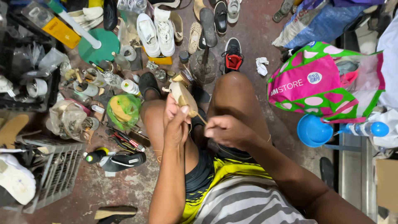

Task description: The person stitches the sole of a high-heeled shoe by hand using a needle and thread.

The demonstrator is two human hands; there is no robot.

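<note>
**Head view: hand-stitching a tan shoe over the lap**

Head camera looks down at a seated person above a cluttered floor [124, 186]. Left hand [176, 124] wraps its grip closed around a tan shoe [182, 96], held between the knees. Right hand [226, 130] pinches a thin needle or awl [200, 119] just beside it. Steady work probably calls for a firmly held shoe and short, straight pulls.

I see a beige shoe [182, 96] held up over my lap, between my knees, its pale sole turned toward me and its narrow end tilted down to the right. A thin tan stick or thread [200, 119] runs from that lower end; I cannot tell which.
</note>
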